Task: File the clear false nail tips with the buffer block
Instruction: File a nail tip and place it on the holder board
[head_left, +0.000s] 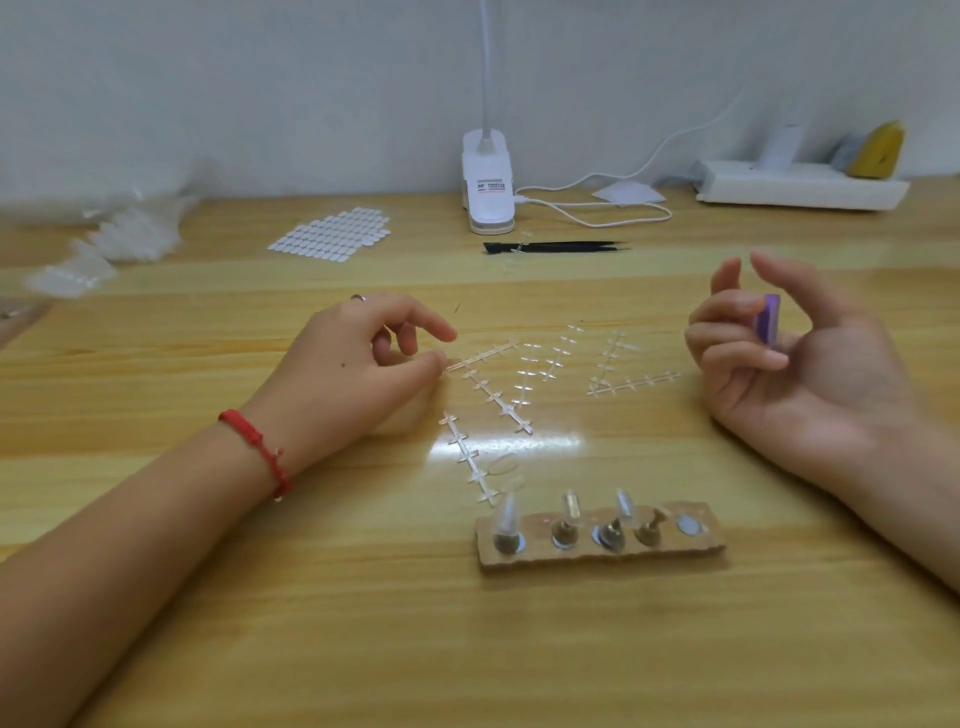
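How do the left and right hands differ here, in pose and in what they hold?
The left hand rests palm down on the table; the right hand is raised, palm up. The right hand grips the purple buffer block; the left hand's fingertips meet the end of a clear nail strip, grip unclear. The left wrist wears a red bracelet; the right is bare. Both have curled fingers.
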